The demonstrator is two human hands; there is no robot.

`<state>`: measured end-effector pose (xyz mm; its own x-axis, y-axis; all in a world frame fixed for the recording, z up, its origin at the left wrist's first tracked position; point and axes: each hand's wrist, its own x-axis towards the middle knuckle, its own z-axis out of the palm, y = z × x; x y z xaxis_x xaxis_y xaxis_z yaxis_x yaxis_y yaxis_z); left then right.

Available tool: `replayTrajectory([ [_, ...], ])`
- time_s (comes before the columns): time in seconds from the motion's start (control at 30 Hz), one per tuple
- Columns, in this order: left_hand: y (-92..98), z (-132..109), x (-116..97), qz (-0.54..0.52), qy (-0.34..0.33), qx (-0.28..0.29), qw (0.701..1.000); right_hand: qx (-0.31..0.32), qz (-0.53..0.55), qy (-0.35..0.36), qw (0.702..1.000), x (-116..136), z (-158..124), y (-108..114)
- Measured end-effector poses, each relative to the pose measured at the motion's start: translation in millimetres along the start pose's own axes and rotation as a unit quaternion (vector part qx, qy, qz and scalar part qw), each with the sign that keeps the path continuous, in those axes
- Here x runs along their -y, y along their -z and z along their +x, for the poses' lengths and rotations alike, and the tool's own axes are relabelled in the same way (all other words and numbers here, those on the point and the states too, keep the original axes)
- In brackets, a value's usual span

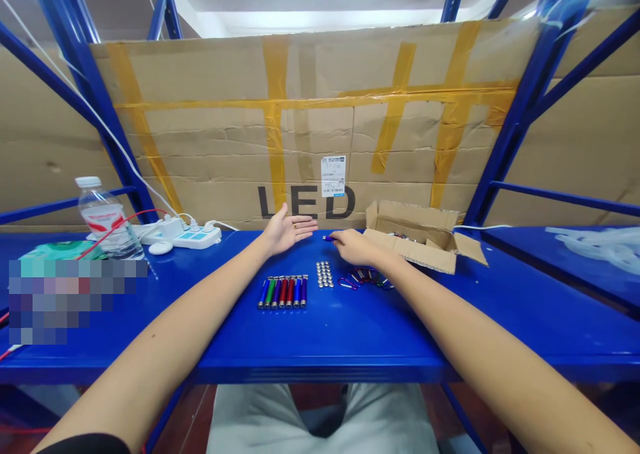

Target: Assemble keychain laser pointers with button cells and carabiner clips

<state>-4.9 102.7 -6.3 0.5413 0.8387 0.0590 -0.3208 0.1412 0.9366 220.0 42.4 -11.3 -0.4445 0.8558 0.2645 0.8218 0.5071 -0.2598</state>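
Observation:
My left hand [287,232] is raised above the back of the blue table with its palm turned up and fingers spread, holding nothing. Between the fingertips of my right hand [351,246] is a small purple tube [329,239]. Below my left hand, several coloured metal tubes [283,293] in blue, green, red and purple lie side by side in a row. Small silver button-like discs [325,275] form a grid to their right. Several coloured carabiners [367,278] lie below my right hand, partly hidden by my right forearm.
An open cardboard box [425,257] with small items stands behind my right forearm. At the left are a water bottle [107,224], a white power strip [193,237] and a green packet [60,254]. Large cardboard [215,147] closes off the back; blue posts rise on both sides.

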Motion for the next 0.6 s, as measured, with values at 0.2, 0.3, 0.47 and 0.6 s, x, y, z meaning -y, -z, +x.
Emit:
replayTrajectory([
  [0.2, 2.2, -6.6, 4.6, -0.011, 0.032, 0.004, 0.999, -0.009, 0.0, -0.015, 1.0, 8.0, -7.0, -0.6],
  [0.3, 5.7, -8.9, 6.3, -0.005, 0.039, -0.009, 0.999, -0.014, -0.015, -0.011, 1.0, 8.3, -8.9, -1.5],
  [0.47, 9.0, -10.2, 11.9, -0.003, 0.05, -0.02, 0.999, -0.008, 0.01, 0.02, 1.0, 13.5, -11.1, 0.4],
  [0.6, 12.4, -9.3, 14.4, -0.008, 0.044, -0.003, 0.999, -0.004, 0.008, 0.03, 1.0, 16.9, -12.6, 1.5],
])
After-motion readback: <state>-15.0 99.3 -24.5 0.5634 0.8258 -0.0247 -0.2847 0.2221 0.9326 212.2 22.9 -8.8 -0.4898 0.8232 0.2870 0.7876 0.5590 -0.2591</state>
